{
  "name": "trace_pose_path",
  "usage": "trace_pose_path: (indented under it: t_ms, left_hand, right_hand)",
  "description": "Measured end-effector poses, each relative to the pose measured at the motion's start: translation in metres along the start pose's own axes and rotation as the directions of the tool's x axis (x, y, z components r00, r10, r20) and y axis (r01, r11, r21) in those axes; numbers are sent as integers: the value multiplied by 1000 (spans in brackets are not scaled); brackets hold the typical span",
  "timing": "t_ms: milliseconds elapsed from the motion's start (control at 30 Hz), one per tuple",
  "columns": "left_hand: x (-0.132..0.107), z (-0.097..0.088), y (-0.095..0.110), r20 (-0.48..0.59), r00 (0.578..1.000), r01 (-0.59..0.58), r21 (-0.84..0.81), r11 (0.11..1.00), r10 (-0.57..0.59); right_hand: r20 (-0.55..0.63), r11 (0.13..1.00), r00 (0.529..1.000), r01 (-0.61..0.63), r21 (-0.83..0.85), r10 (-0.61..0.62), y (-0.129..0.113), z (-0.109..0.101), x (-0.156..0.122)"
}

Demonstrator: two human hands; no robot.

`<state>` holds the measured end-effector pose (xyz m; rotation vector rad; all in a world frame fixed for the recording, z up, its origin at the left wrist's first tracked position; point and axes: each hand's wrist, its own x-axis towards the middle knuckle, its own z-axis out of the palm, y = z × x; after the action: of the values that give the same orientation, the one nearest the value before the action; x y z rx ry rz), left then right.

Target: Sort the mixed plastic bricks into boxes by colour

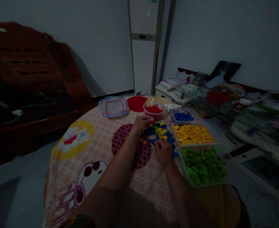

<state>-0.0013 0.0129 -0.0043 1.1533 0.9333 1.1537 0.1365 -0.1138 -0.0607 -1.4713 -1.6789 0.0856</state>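
Observation:
A mixed pile of small plastic building blocks (163,130), blue, yellow and green, lies on the round table. My left hand (142,123) is at the pile's far left side, fingertips pinched on a small red block (154,121). At the near edge of the pile is my right hand (163,151), its fingers curled together; what they hold, if anything, is hidden. Small yellow wheel-like pieces (143,142) lie between my two wrists, and a loose blue block (175,154) sits just right of my right hand.
Along the right stand tubs of green blocks (202,166), yellow blocks (193,134) and blue blocks (182,116). Behind the pile are a round tub of red blocks (153,109), white pieces (172,107) and a clear lid (113,107). A cluttered glass table (196,96) adjoins on the right.

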Motion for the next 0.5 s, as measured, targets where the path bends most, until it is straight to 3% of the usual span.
trace_pose_path:
  t_ms: [133,300,500]
  left_hand:
    - [10,6,-1,-140,984,-124,-109,986,108]
    - [15,7,2,-75,978,-207,-199,958,195]
    - [10,-19,9,-95,953,-297,-82,951,289]
  right_hand:
    - [-1,1000,1000,1,-8,-1,0,0,0]
    - [-3,1000,1000,1,-16,-1,0,0,-1]
    - [-2,1000,1000,3,1,-3,0,0,0]
